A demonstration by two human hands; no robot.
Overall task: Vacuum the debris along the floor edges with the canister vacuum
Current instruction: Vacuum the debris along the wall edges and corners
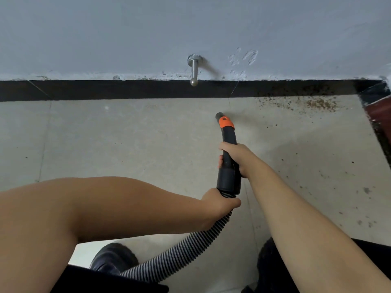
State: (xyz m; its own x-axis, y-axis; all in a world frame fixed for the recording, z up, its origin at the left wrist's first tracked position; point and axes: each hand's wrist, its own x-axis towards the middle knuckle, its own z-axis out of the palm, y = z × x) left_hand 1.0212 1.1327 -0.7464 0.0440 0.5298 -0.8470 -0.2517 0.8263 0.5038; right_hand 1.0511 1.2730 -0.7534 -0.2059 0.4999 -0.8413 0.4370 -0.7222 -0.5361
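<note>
I held the black plastic vacuum wand (pixel 229 157) with my right hand (pixel 237 159) wrapped around its middle, while my left hand (pixel 220 203) gripped the ribbed grey-and-black hose (pixel 184 250) just where it joined the wand. The orange collar (pixel 226 122) and the dark nozzle tip (pixel 219 115) pointed at the pale tiled floor (pixel 127 144), near the black skirting strip (pixel 127 89) along the far wall but not touching it. The brown scattered debris (pixel 317 103) lay to the right, gathered against the skirting toward the far right corner, well apart from the nozzle.

To do this step well, I judged I should sweep the tip rightward, low and close along the skirting, feeding hose with my left hand so it didn't drag. The metal door stopper (pixel 194 70) jutted from the wall to the left of the nozzle, out of that path. The dark threshold (pixel 376 123) at the right would limit my reach; the near floor gave open room.
</note>
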